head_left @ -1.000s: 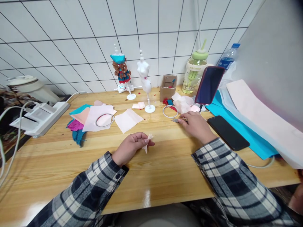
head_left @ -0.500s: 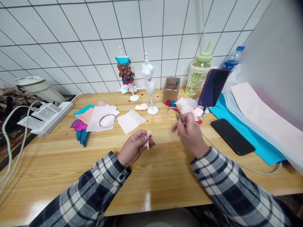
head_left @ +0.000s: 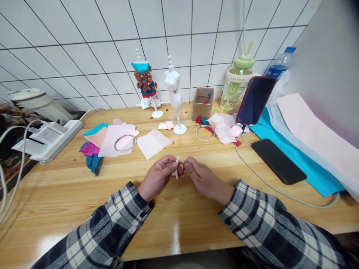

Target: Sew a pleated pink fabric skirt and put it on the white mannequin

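Between the thumb and fingers of my left hand (head_left: 158, 175) is pinched a small gathered piece of pale pink crepe paper (head_left: 177, 172). Right beside it, my right hand (head_left: 206, 177) is closed on a small thin dark tool (head_left: 181, 163), mostly hidden by the fingers. The tool's tip meets the paper's upper end; its kind I cannot make out. Beyond the hands stands a bare white mini dress form (head_left: 176, 95). Another dress form (head_left: 144, 80) to its left wears turquoise, brown bows and red. A pale paper square (head_left: 154, 144) lies in front of them.
Coloured paper sheets (head_left: 112, 140) and a wire ring (head_left: 125, 143) lie at left, near a white power strip (head_left: 60, 140). A second ring (head_left: 205, 133), a cardboard box (head_left: 203, 108), a propped phone (head_left: 256, 100), a flat phone (head_left: 279, 161), bottles and a cable (head_left: 269, 183) occupy the right.
My right hand has come left and down from near the right-hand ring, bringing the thin tool to the paper. My left hand still pinches the paper. The view has shifted slightly.
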A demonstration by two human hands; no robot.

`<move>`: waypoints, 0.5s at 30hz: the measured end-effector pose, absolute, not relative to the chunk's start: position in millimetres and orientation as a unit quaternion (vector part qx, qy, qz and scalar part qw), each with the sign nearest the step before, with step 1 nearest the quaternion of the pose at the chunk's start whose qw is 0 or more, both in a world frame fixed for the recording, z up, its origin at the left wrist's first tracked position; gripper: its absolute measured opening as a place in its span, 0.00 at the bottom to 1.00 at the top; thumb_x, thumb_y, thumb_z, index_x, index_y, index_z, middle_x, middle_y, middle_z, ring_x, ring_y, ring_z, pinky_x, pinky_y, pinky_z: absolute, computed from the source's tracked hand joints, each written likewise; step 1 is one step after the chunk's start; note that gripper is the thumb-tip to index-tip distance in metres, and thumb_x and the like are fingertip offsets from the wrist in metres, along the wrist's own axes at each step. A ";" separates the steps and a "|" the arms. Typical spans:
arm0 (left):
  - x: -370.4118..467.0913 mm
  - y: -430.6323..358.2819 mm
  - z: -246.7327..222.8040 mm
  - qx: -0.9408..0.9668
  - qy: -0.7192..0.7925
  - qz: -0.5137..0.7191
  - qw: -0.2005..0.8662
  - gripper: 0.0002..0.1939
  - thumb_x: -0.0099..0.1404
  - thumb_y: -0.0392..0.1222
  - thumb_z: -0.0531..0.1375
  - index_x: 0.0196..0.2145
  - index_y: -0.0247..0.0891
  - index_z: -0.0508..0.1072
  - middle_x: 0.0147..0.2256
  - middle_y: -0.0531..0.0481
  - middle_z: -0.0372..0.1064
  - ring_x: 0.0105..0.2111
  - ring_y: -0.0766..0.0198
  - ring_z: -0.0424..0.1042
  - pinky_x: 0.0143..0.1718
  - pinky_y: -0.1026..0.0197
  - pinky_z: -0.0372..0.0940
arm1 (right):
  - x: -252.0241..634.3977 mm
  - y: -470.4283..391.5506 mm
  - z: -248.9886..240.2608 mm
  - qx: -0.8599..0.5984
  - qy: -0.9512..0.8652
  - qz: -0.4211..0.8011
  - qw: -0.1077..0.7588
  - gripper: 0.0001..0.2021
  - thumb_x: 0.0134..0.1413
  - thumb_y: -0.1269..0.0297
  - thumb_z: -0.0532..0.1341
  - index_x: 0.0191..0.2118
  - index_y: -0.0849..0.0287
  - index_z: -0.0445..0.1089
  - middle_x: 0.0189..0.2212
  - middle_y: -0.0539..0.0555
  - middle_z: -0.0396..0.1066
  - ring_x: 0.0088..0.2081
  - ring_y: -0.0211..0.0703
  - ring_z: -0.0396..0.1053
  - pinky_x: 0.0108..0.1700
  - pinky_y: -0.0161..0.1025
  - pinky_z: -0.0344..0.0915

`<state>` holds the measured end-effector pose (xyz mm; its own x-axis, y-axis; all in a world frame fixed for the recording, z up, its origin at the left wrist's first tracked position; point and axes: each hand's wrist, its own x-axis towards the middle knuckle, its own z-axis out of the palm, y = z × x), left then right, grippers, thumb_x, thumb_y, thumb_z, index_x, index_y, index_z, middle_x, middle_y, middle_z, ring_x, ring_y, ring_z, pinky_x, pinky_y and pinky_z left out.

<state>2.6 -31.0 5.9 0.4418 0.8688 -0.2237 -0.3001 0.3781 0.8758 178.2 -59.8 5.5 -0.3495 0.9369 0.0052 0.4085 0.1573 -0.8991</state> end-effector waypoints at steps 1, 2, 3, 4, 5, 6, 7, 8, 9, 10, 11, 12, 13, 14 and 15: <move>2.7 -31.0 6.0 0.404 0.357 0.390 0.747 0.10 0.58 0.42 0.68 0.32 0.36 0.71 0.25 0.51 0.74 0.27 0.67 0.71 0.32 0.65 0.62 | 178.2 -59.8 5.8 -0.482 -0.702 0.430 0.301 0.14 0.69 0.54 0.42 0.36 0.55 0.57 0.28 0.48 0.64 0.29 0.39 0.62 0.34 0.37 0.57; 2.6 -31.0 6.0 0.408 0.358 0.392 0.743 0.10 0.58 0.42 0.68 0.32 0.36 0.71 0.25 0.51 0.74 0.27 0.68 0.70 0.32 0.65 0.61 | 178.4 -59.7 6.1 -0.485 -0.703 0.426 0.298 0.14 0.69 0.54 0.42 0.36 0.55 0.57 0.28 0.48 0.64 0.29 0.39 0.62 0.34 0.37 0.56; 2.3 -31.1 5.8 0.411 0.361 0.395 0.738 0.10 0.58 0.42 0.68 0.32 0.36 0.71 0.25 0.51 0.74 0.27 0.68 0.70 0.32 0.65 0.61 | 178.8 -59.4 6.4 -0.492 -0.702 0.424 0.293 0.15 0.69 0.54 0.42 0.36 0.55 0.57 0.28 0.48 0.64 0.29 0.39 0.61 0.34 0.37 0.56; 1.9 -31.1 5.4 0.417 0.364 0.397 0.732 0.10 0.58 0.42 0.67 0.33 0.36 0.71 0.25 0.51 0.74 0.27 0.68 0.71 0.32 0.65 0.61 | 179.3 -59.2 6.6 -0.500 -0.700 0.421 0.288 0.15 0.69 0.54 0.42 0.36 0.55 0.56 0.27 0.48 0.63 0.29 0.39 0.61 0.34 0.37 0.55; 1.3 -31.1 5.0 0.423 0.368 0.398 0.726 0.10 0.58 0.42 0.67 0.33 0.36 0.71 0.26 0.51 0.74 0.28 0.68 0.71 0.33 0.65 0.61 | 180.0 -58.9 6.9 -0.507 -0.698 0.420 0.283 0.15 0.69 0.53 0.41 0.35 0.55 0.56 0.27 0.48 0.63 0.29 0.39 0.61 0.33 0.37 0.55; 0.8 -31.1 4.6 0.430 0.371 0.397 0.721 0.10 0.59 0.42 0.67 0.34 0.36 0.71 0.26 0.51 0.75 0.28 0.67 0.71 0.33 0.65 0.61 | 180.7 -58.7 7.1 -0.510 -0.697 0.420 0.279 0.16 0.69 0.52 0.41 0.35 0.55 0.56 0.26 0.48 0.62 0.29 0.40 0.61 0.33 0.37 0.54; 0.4 -31.1 4.3 0.436 0.372 0.396 0.717 0.10 0.59 0.42 0.67 0.34 0.36 0.71 0.26 0.51 0.75 0.29 0.67 0.71 0.34 0.65 0.61 | 181.3 -58.6 7.2 -0.508 -0.699 0.421 0.277 0.16 0.69 0.52 0.41 0.35 0.55 0.56 0.26 0.48 0.62 0.29 0.40 0.61 0.33 0.37 0.54; 0.1 -31.0 4.0 0.442 0.373 0.394 0.715 0.10 0.59 0.42 0.67 0.34 0.36 0.71 0.26 0.51 0.75 0.29 0.67 0.71 0.34 0.65 0.61 | 181.8 -58.5 7.3 -0.503 -0.702 0.423 0.274 0.16 0.69 0.52 0.41 0.35 0.55 0.56 0.27 0.48 0.62 0.29 0.39 0.61 0.33 0.37 0.54; -0.1 -30.8 3.9 0.445 0.372 0.392 0.714 0.10 0.60 0.43 0.66 0.34 0.35 0.71 0.26 0.51 0.75 0.29 0.67 0.71 0.34 0.65 0.61 | 182.1 -58.5 7.3 -0.498 -0.706 0.424 0.272 0.16 0.69 0.52 0.41 0.35 0.55 0.56 0.27 0.48 0.62 0.29 0.39 0.60 0.34 0.37 0.54; -0.2 -30.6 3.8 0.448 0.370 0.392 0.713 0.10 0.60 0.43 0.66 0.34 0.35 0.71 0.26 0.51 0.75 0.29 0.67 0.71 0.34 0.65 0.61 | 182.4 -58.4 7.1 -0.495 -0.708 0.425 0.270 0.16 0.69 0.52 0.41 0.36 0.55 0.56 0.27 0.47 0.62 0.29 0.39 0.60 0.34 0.37 0.54; -0.4 -30.3 3.8 0.450 0.368 0.392 0.713 0.10 0.60 0.43 0.66 0.33 0.36 0.71 0.26 0.51 0.75 0.29 0.67 0.71 0.34 0.65 0.61 | 182.5 -58.3 6.7 -0.495 -0.710 0.424 0.268 0.16 0.69 0.52 0.42 0.36 0.55 0.57 0.27 0.47 0.62 0.30 0.39 0.60 0.34 0.37 0.54; -0.5 -29.9 3.8 0.453 0.366 0.391 0.713 0.10 0.60 0.43 0.66 0.33 0.36 0.71 0.26 0.51 0.75 0.29 0.67 0.71 0.34 0.65 0.61 | 182.5 -58.1 6.2 -0.496 -0.710 0.423 0.266 0.16 0.69 0.52 0.42 0.36 0.55 0.57 0.27 0.47 0.62 0.30 0.39 0.60 0.34 0.37 0.54; -0.8 -29.4 3.8 0.456 0.365 0.387 0.713 0.10 0.60 0.43 0.66 0.33 0.36 0.71 0.26 0.51 0.74 0.28 0.68 0.70 0.33 0.65 0.61 | 182.5 -57.9 5.6 -0.498 -0.710 0.422 0.264 0.16 0.69 0.52 0.42 0.36 0.55 0.57 0.27 0.47 0.62 0.30 0.39 0.60 0.34 0.37 0.53; -1.1 -29.0 3.8 0.460 0.364 0.383 0.714 0.10 0.60 0.42 0.66 0.33 0.35 0.71 0.26 0.51 0.74 0.28 0.68 0.70 0.33 0.65 0.61 | 182.5 -57.5 4.9 -0.500 -0.709 0.421 0.264 0.16 0.69 0.52 0.42 0.36 0.55 0.57 0.27 0.47 0.61 0.30 0.39 0.60 0.34 0.37 0.53; -1.5 -28.7 3.8 0.463 0.364 0.377 0.715 0.10 0.60 0.42 0.66 0.33 0.35 0.71 0.26 0.51 0.74 0.28 0.68 0.70 0.33 0.65 0.61 | 182.7 -57.2 4.3 -0.499 -0.710 0.420 0.266 0.16 0.69 0.52 0.42 0.36 0.55 0.57 0.27 0.47 0.61 0.30 0.39 0.60 0.34 0.37 0.53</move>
